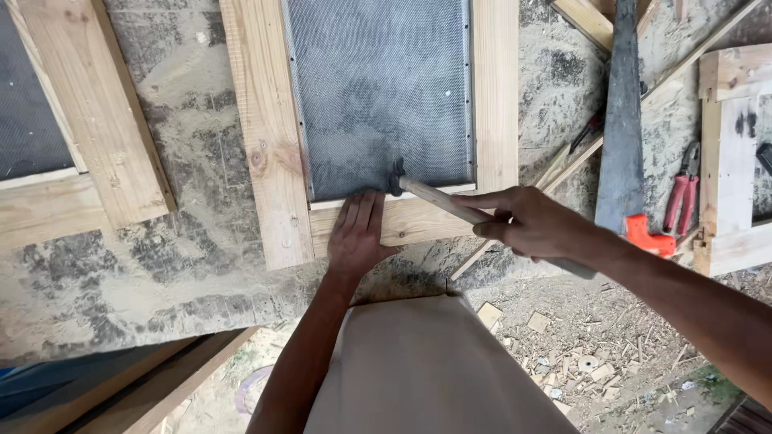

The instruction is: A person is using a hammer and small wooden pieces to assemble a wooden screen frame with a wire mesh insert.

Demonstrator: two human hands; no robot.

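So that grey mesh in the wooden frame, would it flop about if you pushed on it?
Probably not much: the grey mesh looks like fine metal, fastened along its edges to the wooden frame. It might dent or spring slightly mid-panel. The frame looks solid and likely heavy.

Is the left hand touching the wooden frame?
Touching. The head view shows the left hand lying flat, fingers pressed on the bottom rail of the wooden frame, beside the hammer held in the right hand.
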